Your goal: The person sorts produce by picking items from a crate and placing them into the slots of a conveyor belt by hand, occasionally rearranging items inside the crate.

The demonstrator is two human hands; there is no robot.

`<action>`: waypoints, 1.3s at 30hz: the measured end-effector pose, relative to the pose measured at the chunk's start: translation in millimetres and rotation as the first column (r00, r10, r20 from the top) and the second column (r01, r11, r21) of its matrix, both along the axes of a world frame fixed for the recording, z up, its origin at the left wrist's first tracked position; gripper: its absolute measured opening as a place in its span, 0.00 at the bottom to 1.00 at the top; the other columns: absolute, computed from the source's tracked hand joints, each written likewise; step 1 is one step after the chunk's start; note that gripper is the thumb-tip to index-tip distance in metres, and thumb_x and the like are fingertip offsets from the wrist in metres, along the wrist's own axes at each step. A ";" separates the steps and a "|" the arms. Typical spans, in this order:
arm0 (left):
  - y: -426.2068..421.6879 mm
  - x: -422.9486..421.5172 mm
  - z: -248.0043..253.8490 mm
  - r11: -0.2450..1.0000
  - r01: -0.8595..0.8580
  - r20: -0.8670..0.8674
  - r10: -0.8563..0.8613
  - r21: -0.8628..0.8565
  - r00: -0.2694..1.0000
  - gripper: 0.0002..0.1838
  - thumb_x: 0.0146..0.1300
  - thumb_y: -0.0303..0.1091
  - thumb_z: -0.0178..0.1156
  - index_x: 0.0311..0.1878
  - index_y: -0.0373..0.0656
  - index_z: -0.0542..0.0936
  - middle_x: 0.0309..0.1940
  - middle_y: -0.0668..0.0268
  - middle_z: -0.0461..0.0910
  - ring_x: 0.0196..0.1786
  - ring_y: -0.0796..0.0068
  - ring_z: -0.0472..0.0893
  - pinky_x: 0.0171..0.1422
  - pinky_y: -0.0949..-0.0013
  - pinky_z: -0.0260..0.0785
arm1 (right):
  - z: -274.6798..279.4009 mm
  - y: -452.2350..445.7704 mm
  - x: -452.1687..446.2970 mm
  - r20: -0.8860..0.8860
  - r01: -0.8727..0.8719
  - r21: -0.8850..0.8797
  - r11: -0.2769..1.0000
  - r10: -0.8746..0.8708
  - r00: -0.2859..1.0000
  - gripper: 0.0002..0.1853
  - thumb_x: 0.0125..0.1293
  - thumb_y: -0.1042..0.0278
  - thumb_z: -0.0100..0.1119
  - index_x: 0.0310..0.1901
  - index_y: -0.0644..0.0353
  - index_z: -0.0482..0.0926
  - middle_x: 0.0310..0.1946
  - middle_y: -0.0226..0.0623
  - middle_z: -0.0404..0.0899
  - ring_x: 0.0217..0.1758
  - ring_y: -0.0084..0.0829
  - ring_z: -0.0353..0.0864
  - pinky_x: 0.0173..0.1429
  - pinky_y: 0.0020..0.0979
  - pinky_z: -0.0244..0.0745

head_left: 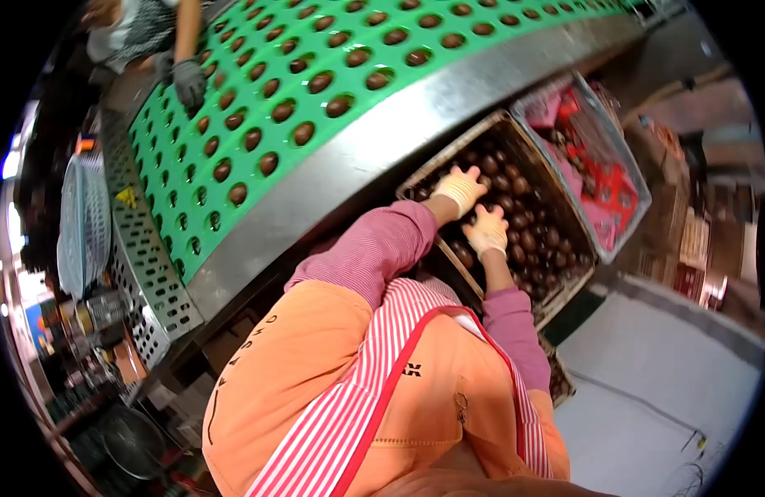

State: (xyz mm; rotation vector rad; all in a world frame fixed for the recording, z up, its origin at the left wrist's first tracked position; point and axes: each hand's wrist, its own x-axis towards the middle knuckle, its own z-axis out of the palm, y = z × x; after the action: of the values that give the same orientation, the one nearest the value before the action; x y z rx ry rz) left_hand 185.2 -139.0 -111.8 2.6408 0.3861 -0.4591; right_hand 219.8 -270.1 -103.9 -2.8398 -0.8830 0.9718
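Observation:
My left hand [461, 190], in a pale fingerless glove, reaches over a crate [505, 118] full of dark brown, egg-shaped items [527, 240]. Its bare fingertips are spread on the items near the crate's middle. Just beside it, my right hand [487, 231] wears a matching glove, with its fingers apart on the same pile. Nothing shows gripped in either hand, though the undersides of the palms are hidden. Similar brown items [304, 133] sit singly in the holes of a green perforated conveyor [295, 168] to the left.
A steel rim [316, 190] separates the conveyor from the crate. A grey crate [639, 186] with red and pink material stands beyond. Another person's gloved hand [188, 83] rests at the conveyor's far side. Blue and white baskets [84, 219] are stacked at left.

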 end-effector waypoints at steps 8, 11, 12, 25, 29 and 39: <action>53.8 -111.7 72.4 -0.300 0.016 -0.160 0.553 -0.954 0.818 0.26 0.57 0.41 0.67 0.59 0.50 0.72 0.46 0.65 0.77 0.43 0.73 0.80 0.33 0.66 0.76 | -11.4 9.6 -9.1 0.040 -0.218 -0.325 0.920 0.244 0.969 0.37 0.47 0.58 0.75 0.61 0.53 0.74 0.59 0.45 0.77 0.64 0.50 0.74 0.64 0.43 0.74; 85.0 -195.1 112.9 -0.527 0.181 -0.244 0.636 -0.831 0.732 0.25 0.59 0.40 0.64 0.59 0.47 0.73 0.45 0.64 0.79 0.38 0.73 0.79 0.32 0.69 0.74 | -16.9 4.0 -7.0 0.019 -0.287 -0.240 0.927 0.300 0.954 0.26 0.50 0.62 0.74 0.52 0.57 0.80 0.50 0.46 0.83 0.53 0.45 0.83 0.59 0.41 0.76; 97.1 -224.8 111.8 -0.502 0.250 -0.218 0.699 -0.828 0.681 0.24 0.60 0.41 0.64 0.59 0.46 0.73 0.46 0.64 0.79 0.38 0.73 0.80 0.32 0.70 0.73 | -19.1 -6.9 -2.9 -0.035 -0.206 -0.078 0.976 0.203 0.978 0.25 0.50 0.61 0.74 0.50 0.57 0.81 0.48 0.42 0.84 0.50 0.41 0.84 0.55 0.38 0.77; 224.7 -618.9 23.3 -0.311 -0.213 -0.196 0.879 -0.926 -0.434 0.24 0.58 0.42 0.69 0.55 0.50 0.72 0.41 0.67 0.76 0.32 0.70 0.81 0.24 0.70 0.71 | 146.5 213.3 -185.3 -0.830 0.472 0.464 0.749 0.182 0.527 0.23 0.66 0.59 0.61 0.62 0.51 0.73 0.50 0.30 0.80 0.50 0.33 0.82 0.39 0.25 0.73; 228.1 -619.4 42.3 -0.262 -0.417 -0.039 0.881 -0.870 -0.472 0.23 0.57 0.37 0.70 0.55 0.49 0.74 0.40 0.66 0.77 0.27 0.77 0.77 0.22 0.71 0.69 | 137.7 326.8 -316.2 0.146 -0.608 0.692 0.390 0.749 0.646 0.25 0.50 0.65 0.68 0.53 0.55 0.80 0.52 0.44 0.77 0.52 0.45 0.78 0.53 0.40 0.78; 291.2 -638.1 28.8 -0.131 -0.774 0.403 0.793 -0.619 -0.457 0.34 0.51 0.39 0.72 0.64 0.50 0.75 0.49 0.52 0.83 0.48 0.54 0.83 0.56 0.58 0.74 | 66.9 426.6 -471.4 0.283 -0.992 0.061 0.111 0.951 0.124 0.21 0.56 0.73 0.60 0.53 0.48 0.78 0.52 0.44 0.72 0.59 0.51 0.72 0.55 0.46 0.77</action>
State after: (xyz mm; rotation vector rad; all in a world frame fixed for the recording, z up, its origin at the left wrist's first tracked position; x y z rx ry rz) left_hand -452.9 152.3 -83.0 1.2078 1.8545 1.2137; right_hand -251.6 156.5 -37.0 -1.7425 -2.8605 0.4163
